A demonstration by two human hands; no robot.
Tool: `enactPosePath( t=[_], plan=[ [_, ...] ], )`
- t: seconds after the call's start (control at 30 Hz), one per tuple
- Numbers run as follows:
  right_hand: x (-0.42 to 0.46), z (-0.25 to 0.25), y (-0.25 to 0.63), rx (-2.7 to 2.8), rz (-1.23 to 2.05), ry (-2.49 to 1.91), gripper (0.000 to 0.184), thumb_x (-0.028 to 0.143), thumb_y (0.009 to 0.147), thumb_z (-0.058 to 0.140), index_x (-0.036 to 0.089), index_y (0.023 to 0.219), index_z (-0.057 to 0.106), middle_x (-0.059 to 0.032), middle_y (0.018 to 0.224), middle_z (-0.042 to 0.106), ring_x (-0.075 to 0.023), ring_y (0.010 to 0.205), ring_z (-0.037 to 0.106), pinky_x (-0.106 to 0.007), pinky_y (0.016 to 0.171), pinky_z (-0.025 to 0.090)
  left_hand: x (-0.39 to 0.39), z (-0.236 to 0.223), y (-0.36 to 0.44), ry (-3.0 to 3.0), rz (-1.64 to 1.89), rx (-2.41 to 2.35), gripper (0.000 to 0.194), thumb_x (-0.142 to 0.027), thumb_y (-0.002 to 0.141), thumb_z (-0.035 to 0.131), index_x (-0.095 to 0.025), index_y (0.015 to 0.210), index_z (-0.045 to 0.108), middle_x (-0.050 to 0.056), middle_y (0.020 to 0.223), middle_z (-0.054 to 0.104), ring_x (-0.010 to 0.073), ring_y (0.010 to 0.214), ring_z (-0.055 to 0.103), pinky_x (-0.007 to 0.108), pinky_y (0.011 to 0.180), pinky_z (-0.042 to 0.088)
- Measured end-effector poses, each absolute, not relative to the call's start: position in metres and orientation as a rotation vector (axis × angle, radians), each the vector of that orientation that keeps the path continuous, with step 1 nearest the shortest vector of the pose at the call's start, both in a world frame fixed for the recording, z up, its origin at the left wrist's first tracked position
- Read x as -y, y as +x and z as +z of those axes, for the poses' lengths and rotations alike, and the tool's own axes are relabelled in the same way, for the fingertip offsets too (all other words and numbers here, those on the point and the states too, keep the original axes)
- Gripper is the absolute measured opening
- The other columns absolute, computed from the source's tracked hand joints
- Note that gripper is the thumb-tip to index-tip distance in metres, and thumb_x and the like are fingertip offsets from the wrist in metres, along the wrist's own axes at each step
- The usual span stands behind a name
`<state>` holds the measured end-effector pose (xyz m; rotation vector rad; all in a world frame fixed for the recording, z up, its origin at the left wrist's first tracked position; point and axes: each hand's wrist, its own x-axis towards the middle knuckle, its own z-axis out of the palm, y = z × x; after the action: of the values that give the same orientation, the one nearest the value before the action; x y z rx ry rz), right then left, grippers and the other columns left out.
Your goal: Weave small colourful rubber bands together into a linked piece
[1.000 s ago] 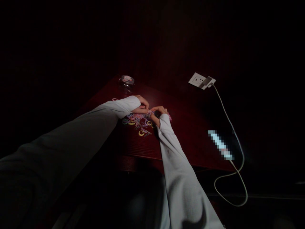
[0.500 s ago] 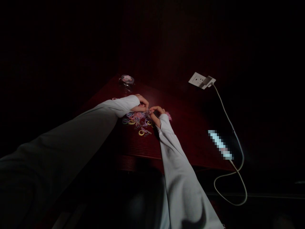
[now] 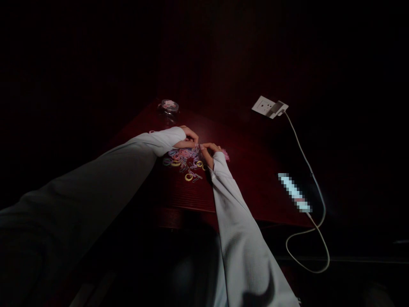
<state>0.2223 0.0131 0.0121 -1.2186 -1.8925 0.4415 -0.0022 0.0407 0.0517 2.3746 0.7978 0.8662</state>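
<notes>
Both hands meet over a heap of small hair ties and hair clips [image 3: 184,157] in pink, purple, blue and yellow on the dark red table. My left hand [image 3: 190,136] is closed, thumb and fingertips pinched at the heap's far edge; what they hold is too small to make out. Close beside it, my right hand [image 3: 211,151] is also pinched, its fingertips almost touching the left ones, with any held thing hidden. A yellow hair tie [image 3: 188,177] lies nearest me. Some pink pieces [image 3: 225,154] show just past my right hand.
A clear round jar [image 3: 169,106] with a pink-patterned lid stands at the table's far left corner. To the right, a blurred-out phone-like device [image 3: 294,192] lies on the table [image 3: 252,187], its white cable [image 3: 302,149] running to a charger in the wall socket [image 3: 264,106].
The pale, see-through bit that showed between my fingertips is less visible now. My fingertips have shifted slightly; the view has moved a little, and the heap looks much the same.
</notes>
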Motion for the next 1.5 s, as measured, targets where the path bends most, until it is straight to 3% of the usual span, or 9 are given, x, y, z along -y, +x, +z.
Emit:
enactPosePath(
  t=[0.43,0.7,0.9,1.23,1.5],
  plan=[
    [-0.021,0.005,0.225,1.815,0.372,-1.237,0.028,0.050,0.096,0.072,0.025,0.085,0.076,-0.0016,0.089,0.074,-0.0228,0.094,0.064,-0.043,0.106,0.045,-0.038,0.052,-0.005,2.422,0.792,-0.784,0.020,-0.032,0.090,0.067,-0.017,0.081,0.077,-0.005,0.063,0.053,0.0094,0.061,0.041,0.024,0.066,0.033],
    [-0.011,0.020,0.224,1.805,0.430,-1.211,0.030,0.054,0.096,0.074,0.027,0.084,0.075,-0.0021,0.088,0.073,-0.0245,0.096,0.064,-0.042,0.098,0.048,-0.044,0.048,0.000,2.353,0.910,-0.943,0.051,-0.054,0.105,0.056,-0.016,0.079,0.079,0.001,0.069,0.066,0.0125,0.066,0.052,0.025,0.069,0.038],
    [-0.013,0.018,0.226,1.805,0.423,-1.183,0.034,0.057,0.095,0.072,0.026,0.082,0.075,-0.0034,0.089,0.073,-0.0243,0.093,0.063,-0.043,0.098,0.049,-0.046,0.044,0.002,2.330,0.885,-0.874,0.041,-0.052,0.098,0.069,-0.016,0.104,0.086,-0.001,0.070,0.064,0.0103,0.062,0.046,0.023,0.063,0.032],
    [-0.008,0.020,0.226,1.796,0.401,-1.186,0.043,0.065,0.099,0.066,0.026,0.083,0.074,-0.0036,0.090,0.073,-0.0238,0.094,0.063,-0.041,0.098,0.047,-0.039,0.048,0.000,2.361,0.896,-0.803,0.029,-0.043,0.096,0.072,-0.018,0.095,0.086,-0.006,0.061,0.054,0.0081,0.056,0.037,0.023,0.060,0.028],
    [0.006,0.034,0.233,1.805,0.385,-1.182,0.034,0.059,0.102,0.065,0.028,0.091,0.074,-0.0053,0.098,0.073,-0.0248,0.099,0.064,-0.041,0.098,0.050,-0.043,0.046,-0.002,2.368,0.858,-0.798,0.027,-0.042,0.096,0.073,-0.018,0.091,0.083,-0.007,0.059,0.053,0.0079,0.055,0.033,0.025,0.062,0.029]
  ],
)
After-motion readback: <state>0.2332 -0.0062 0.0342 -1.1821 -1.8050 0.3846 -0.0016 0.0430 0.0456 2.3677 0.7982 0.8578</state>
